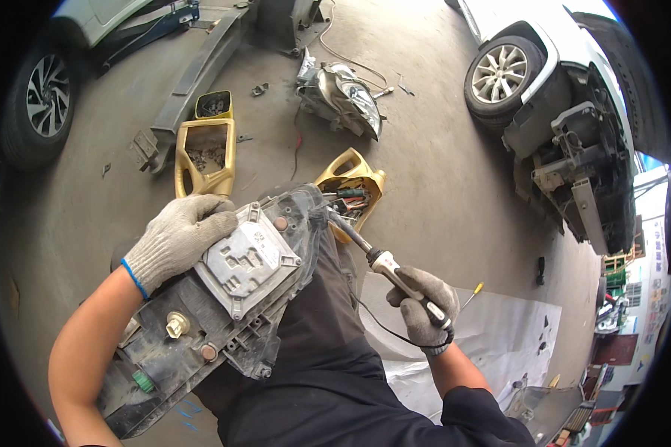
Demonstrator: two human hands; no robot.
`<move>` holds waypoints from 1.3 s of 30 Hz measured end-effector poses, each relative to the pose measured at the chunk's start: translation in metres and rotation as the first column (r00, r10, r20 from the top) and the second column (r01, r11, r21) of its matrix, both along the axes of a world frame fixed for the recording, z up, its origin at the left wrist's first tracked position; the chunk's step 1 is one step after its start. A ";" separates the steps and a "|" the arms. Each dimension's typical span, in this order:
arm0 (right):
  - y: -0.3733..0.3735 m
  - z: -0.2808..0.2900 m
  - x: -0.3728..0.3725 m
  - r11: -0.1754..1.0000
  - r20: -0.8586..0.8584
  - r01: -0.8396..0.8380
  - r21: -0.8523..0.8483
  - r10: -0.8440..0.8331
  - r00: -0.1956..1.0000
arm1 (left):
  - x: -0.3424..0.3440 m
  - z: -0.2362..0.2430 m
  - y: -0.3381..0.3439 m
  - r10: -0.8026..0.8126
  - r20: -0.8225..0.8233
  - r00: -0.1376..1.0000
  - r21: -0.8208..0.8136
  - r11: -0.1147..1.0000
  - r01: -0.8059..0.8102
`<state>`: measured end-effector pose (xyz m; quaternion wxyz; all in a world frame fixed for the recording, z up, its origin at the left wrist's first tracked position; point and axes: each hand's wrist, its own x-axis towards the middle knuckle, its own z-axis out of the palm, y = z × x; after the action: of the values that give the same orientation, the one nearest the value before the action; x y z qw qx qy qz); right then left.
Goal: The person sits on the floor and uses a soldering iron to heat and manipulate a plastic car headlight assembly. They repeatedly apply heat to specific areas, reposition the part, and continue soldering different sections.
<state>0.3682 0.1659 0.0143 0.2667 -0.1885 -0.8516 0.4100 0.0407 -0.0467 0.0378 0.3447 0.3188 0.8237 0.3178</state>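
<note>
My left hand, in a pale knitted glove, grips the upper left edge of a grimy plastic headlamp housing lying across my lap, thumb and fingers at a square silver module fixed on it. My right hand, in a dirtier glove, is closed round a corded heating tool with a white and black handle. Its dark metal tip reaches to the housing's upper right end; whether it touches cannot be told.
Two cut yellow jugs hold hardware and tools. Another headlamp lies beyond, near a grey lift arm. Cars stand either side, the right one's front stripped. A screwdriver lies by a white sheet.
</note>
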 end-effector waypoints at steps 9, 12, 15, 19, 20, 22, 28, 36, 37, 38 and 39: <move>0.007 -0.037 0.017 0.953 -0.137 -0.029 -0.303 -0.013 0.990 | 0.001 0.000 0.005 0.049 0.103 0.994 -0.009 0.999 -0.048; 0.008 -0.035 0.013 0.894 -0.139 -0.013 -0.447 -0.055 0.989 | 0.002 -0.001 0.002 0.067 0.104 0.992 -0.008 0.998 -0.066; 0.006 -0.024 0.004 0.782 -0.128 0.033 -0.623 -0.143 0.981 | 0.001 -0.002 0.003 0.076 0.145 0.987 -0.015 0.997 -0.075; 0.011 -0.018 0.006 0.666 -0.134 0.009 -0.746 -0.163 0.977 | 0.002 -0.002 0.005 0.091 0.181 0.979 -0.013 0.996 -0.090; 0.011 -0.017 0.005 0.658 -0.134 0.008 -0.753 -0.166 0.977 | 0.001 -0.003 0.004 0.095 0.179 0.979 -0.020 0.996 -0.093; 0.008 -0.015 0.003 0.658 -0.134 0.018 -0.753 -0.179 0.975 | 0.002 -0.005 0.002 0.127 0.209 0.970 -0.007 0.992 -0.128; 0.002 -0.017 0.003 0.738 -0.120 0.042 -0.674 -0.165 0.979 | 0.005 0.001 0.004 0.118 0.199 0.973 -0.023 0.993 -0.116; -0.001 -0.008 -0.003 0.731 -0.082 0.092 -0.677 -0.199 0.976 | 0.003 -0.008 0.000 0.078 0.157 0.985 0.019 0.996 -0.082; -0.002 -0.008 -0.003 0.725 -0.091 0.092 -0.683 -0.210 0.974 | 0.003 -0.008 0.000 0.078 0.160 0.984 0.019 0.996 -0.082; -0.001 -0.009 -0.001 0.720 -0.100 0.070 -0.690 -0.190 0.977 | 0.003 -0.008 0.000 0.079 0.163 0.983 0.019 0.996 -0.083; -0.001 -0.010 0.001 0.716 -0.109 0.047 -0.697 -0.170 0.979 | 0.003 -0.008 0.000 0.081 0.169 0.982 0.023 0.996 -0.086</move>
<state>0.3692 0.1653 0.0045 0.2704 -0.2894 -0.5997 0.6954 0.0437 -0.0471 0.0301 0.3946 0.2614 0.7995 0.3698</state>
